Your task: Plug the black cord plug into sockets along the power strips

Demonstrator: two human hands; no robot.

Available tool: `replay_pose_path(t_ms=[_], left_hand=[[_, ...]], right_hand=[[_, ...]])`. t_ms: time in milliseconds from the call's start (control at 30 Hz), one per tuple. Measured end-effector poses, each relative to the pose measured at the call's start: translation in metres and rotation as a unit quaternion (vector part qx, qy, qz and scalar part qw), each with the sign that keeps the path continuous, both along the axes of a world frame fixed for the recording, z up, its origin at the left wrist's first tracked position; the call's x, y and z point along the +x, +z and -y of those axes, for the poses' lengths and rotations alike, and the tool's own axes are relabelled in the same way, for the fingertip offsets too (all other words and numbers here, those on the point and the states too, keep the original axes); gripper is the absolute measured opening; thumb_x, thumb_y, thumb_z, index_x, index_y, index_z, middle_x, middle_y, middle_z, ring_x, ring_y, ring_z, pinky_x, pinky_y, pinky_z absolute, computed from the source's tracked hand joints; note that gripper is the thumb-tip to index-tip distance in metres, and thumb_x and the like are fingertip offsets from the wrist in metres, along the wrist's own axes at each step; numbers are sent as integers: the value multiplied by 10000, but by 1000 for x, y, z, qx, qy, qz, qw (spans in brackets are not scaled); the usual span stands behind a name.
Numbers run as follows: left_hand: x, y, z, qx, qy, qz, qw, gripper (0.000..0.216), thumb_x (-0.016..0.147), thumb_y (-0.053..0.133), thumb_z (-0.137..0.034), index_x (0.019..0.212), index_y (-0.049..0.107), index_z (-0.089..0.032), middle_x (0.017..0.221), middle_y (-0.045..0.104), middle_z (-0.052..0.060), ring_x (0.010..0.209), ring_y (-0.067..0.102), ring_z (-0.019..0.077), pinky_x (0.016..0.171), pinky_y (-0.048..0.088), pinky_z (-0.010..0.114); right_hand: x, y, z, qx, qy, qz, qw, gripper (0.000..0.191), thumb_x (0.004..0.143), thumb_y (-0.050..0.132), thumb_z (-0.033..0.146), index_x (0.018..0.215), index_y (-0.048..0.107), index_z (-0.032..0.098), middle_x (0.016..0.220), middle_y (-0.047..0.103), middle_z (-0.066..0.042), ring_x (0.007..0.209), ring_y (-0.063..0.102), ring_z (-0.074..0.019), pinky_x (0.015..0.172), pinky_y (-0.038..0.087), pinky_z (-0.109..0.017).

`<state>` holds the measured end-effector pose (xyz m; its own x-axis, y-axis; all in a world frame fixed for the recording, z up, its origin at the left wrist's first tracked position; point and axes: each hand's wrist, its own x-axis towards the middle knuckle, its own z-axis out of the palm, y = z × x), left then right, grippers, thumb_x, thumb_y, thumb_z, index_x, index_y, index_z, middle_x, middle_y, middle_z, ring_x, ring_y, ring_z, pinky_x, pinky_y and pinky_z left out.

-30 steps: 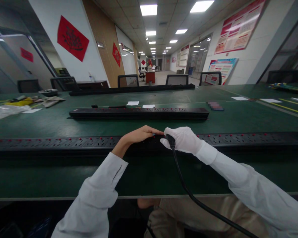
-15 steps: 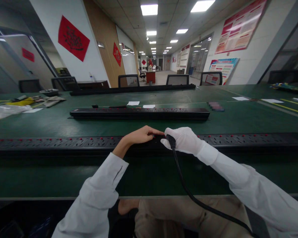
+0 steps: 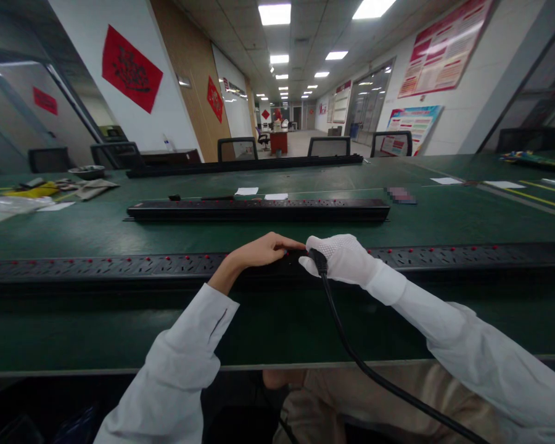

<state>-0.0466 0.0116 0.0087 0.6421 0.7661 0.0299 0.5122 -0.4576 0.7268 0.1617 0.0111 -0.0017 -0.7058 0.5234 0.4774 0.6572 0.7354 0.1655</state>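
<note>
A long black power strip [image 3: 134, 265] with rows of sockets and small red parts along its top lies across the table in front of me. My left hand [image 3: 263, 250], bare, rests on the strip's middle with its index finger stretched out toward the right hand. In a white dotted glove, my right hand [image 3: 340, 259] grips a black plug [image 3: 318, 261] against the strip. From the plug a thick black cable [image 3: 351, 351] hangs over the table edge and runs down to the right. The plug's front end is hidden by the glove.
Behind the strip lies a shorter black power strip [image 3: 259, 211], and a long black bar [image 3: 245, 164] lies farther back. White papers [image 3: 246, 192] are on the green table [image 3: 97, 333]. A bowl [image 3: 87, 172] and cloth [image 3: 92, 189] sit at the left. Chairs [image 3: 329, 146] stand beyond.
Both hands stay in place on the strip, the right still holding the plug. The view has shifted slightly, and the legs under the table have moved to the right.
</note>
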Motion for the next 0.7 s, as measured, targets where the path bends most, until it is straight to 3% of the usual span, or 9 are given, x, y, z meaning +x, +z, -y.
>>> replay_pose_path(t_ms=[700], left_hand=[[-3, -3, -2, -33, 0, 36, 999, 388, 801, 400, -116, 1156, 525, -209, 1196, 544, -10, 1075, 498, 135, 974, 326, 297]], right_hand=[[-1, -1, -1, 1, 5, -3, 1000, 353, 821, 326, 467, 816, 541, 186, 586, 580, -10, 519, 485, -104, 505, 224, -208]])
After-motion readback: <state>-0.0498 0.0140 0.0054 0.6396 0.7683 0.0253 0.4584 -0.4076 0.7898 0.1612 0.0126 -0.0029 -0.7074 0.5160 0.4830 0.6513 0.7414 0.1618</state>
